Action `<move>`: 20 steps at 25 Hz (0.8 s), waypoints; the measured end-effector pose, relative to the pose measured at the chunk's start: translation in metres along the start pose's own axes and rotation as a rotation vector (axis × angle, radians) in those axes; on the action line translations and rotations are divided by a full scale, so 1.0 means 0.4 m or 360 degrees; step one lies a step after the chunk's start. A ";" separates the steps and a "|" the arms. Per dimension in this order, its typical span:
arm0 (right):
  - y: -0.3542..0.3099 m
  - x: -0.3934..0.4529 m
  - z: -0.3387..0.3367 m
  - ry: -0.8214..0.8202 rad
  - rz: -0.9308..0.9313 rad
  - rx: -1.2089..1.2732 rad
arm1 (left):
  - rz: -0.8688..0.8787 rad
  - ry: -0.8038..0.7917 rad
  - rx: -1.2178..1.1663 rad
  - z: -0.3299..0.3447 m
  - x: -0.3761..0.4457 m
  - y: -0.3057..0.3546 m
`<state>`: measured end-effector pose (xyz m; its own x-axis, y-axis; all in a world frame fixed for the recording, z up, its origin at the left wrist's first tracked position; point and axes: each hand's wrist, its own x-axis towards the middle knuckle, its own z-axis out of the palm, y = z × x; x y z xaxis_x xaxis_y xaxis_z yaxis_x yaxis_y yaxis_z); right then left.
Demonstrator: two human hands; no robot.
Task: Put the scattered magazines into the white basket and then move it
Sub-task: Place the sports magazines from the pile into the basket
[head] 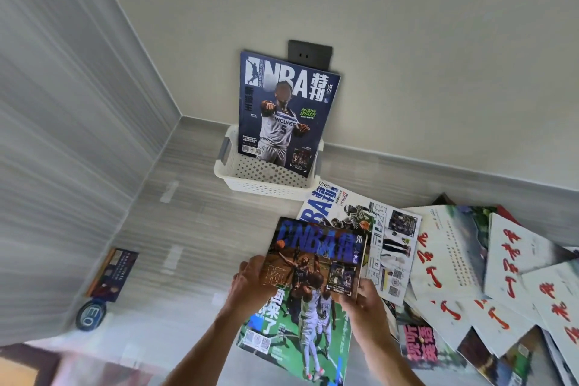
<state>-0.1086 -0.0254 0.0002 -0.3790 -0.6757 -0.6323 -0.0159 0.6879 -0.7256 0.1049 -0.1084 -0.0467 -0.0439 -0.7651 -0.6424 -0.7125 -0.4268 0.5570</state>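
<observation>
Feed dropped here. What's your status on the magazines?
Both hands grip one NBA magazine. One magazine stands in white basket. Path clear.

Both hands, left hand (250, 279) and right hand (365, 301), grip a blue magazine (316, 255) by its near corners. Far behind, the white basket (250, 180) holds one upright magazine (286, 113). More magazines (470, 266), somewhat blurred, lie right.

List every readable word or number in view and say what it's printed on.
"NBA", "WOLVES", "5", "ANTHONY EDWARDS": magazine standing in the white basket.
"NBA": magazine held in both hands.
"NBA": white magazine on the floor.
"EO": round blue badge.
Small print, QR codes and red brush lettering: not readable.
</observation>
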 end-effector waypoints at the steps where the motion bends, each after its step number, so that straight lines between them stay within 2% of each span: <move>1: -0.039 -0.011 -0.007 -0.0032 -0.0136 -0.0052 | 0.0002 -0.0025 -0.0121 -0.012 -0.001 0.013; 3: -0.131 -0.024 -0.030 -0.0152 -0.0449 -0.0262 | 0.0070 0.0096 -0.0329 -0.035 -0.003 0.036; 5: -0.233 -0.027 -0.061 -0.0252 -0.0787 -0.0676 | 0.0256 0.0398 -0.0472 -0.075 -0.008 0.076; 7: -0.327 -0.034 -0.086 -0.0191 -0.1220 -0.1164 | 0.0461 0.0598 -0.0611 -0.115 -0.019 0.117; 8: -0.360 -0.037 -0.094 -0.0094 -0.1478 -0.1358 | 0.0438 0.0557 -0.0831 -0.134 -0.021 0.126; 9: -0.375 -0.036 -0.102 -0.0034 -0.1713 -0.1455 | 0.0273 0.0384 -0.1172 -0.150 -0.020 0.130; 10: -0.369 -0.030 -0.112 -0.0021 -0.1911 -0.1450 | 0.0016 0.0069 -0.1527 -0.163 -0.019 0.128; 11: -0.349 -0.021 -0.125 -0.0034 -0.2049 -0.1398 | -0.0228 -0.0217 -0.1794 -0.171 -0.019 0.110; 12: -0.318 -0.006 -0.139 -0.0051 -0.2117 -0.1351 | -0.0363 -0.0371 -0.1956 -0.175 -0.028 0.077; 13: -0.281 0.015 -0.157 -0.0064 -0.2108 -0.1327 | -0.0435 -0.0403 -0.2012 -0.167 -0.031 0.049; 14: -0.241 0.038 -0.173 -0.0083 -0.2055 -0.1328 | -0.0462 -0.0363 -0.1914 -0.149 -0.032 0.031; 16: -0.153 0.076 -0.199 -0.0102 -0.1910 -0.1422 | -0.0355 -0.0215 -0.1278 -0.094 -0.030 0.013; 18: -0.066 0.100 -0.213 -0.0086 -0.1787 -0.1571 | -0.0089 -0.0058 -0.0751 -0.043 -0.025 0.026; 20: 0.021 0.112 -0.216 0.0085 -0.1557 -0.1603 | 0.0153 0.0001 -0.0295 0.004 -0.008 0.052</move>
<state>-0.2056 -0.0269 -0.0107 0.1369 -0.9899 0.0361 -0.9288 -0.1409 -0.3426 0.0891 -0.1141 -0.0341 -0.1052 -0.8068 -0.5813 -0.5641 -0.4330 0.7030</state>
